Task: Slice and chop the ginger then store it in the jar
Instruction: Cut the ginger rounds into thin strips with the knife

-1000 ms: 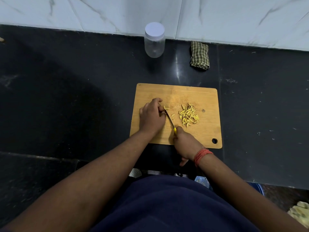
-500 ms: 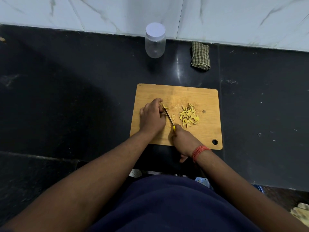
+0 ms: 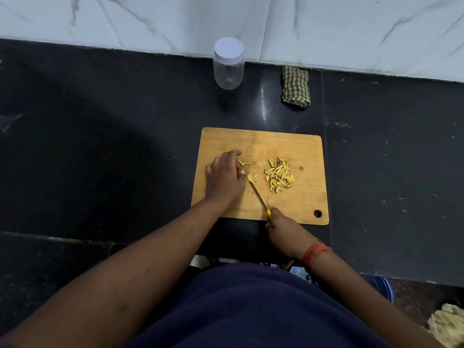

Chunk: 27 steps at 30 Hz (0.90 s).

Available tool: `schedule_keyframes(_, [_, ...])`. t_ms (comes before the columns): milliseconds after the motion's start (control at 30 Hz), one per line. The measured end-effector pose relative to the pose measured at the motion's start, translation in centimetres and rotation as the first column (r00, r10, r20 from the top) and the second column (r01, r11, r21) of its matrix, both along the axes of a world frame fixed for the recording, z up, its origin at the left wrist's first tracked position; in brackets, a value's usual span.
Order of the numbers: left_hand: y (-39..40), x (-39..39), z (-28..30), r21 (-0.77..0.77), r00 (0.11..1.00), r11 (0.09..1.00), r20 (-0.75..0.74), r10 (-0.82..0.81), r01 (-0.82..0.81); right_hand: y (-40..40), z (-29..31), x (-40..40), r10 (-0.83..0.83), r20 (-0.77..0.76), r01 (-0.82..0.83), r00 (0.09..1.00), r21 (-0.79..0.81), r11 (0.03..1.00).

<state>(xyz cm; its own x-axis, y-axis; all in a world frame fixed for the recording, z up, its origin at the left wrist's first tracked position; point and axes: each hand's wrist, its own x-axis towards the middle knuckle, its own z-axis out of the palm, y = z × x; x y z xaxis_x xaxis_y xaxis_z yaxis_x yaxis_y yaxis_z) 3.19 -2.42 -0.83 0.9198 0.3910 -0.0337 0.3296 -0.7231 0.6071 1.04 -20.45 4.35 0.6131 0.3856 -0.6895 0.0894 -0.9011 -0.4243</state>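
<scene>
The right hand [image 3: 285,228] grips a yellow-handled knife [image 3: 258,195] at the near edge of the cutting board [image 3: 296,146], its blade angled toward the left hand [image 3: 223,177], whose curled fingers pinch a few ginger strips [image 3: 243,162]. A pile of chopped ginger [image 3: 279,174] lies to their right, and the lidded jar [image 3: 228,63] stands far back against the wall.

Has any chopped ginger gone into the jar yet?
No, the clear plastic jar stands capped and empty; the chopped yellow ginger lies on the wooden cutting board.
</scene>
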Motion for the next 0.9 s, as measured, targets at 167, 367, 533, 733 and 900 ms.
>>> schedule_keyframes(167, [0.2, -0.3, -0.5, 0.003, 0.999, 1.000, 0.022, -0.027, 0.027, -0.3, 1.0, 0.4, -0.152, -0.015, 0.152, 0.988, 0.092, 0.984])
schedule_keyframes(367, [0.5, -0.6, -0.6, -0.152, 0.994, 0.988, 0.099, 0.042, -0.026, 1.4, 2.1, 0.8, -0.188, -0.164, 0.215, 0.968, 0.162, 0.963])
schedule_keyframes(533, [0.7, -0.9, -0.6, -0.173, 0.987, 0.984, 0.150, 0.066, -0.040, 2.9, 1.8, 0.9, -0.125, -0.176, 0.154, 0.976, 0.163, 0.975])
schedule_keyframes(733, [1.7, -1.8, -1.3, 0.179, 0.988, 0.977, 0.081, -0.131, 0.115, 2.1, 1.1, 0.6, -0.251, -0.098, 0.262, 0.963, 0.125, 0.957])
schedule_keyframes(900, [1.5, -1.6, -1.7, 0.317, 0.972, 0.922, 0.007, -0.235, 0.221, 1.9, 0.7, 0.0, -0.194, -0.090, 0.206, 0.977, 0.141, 0.968])
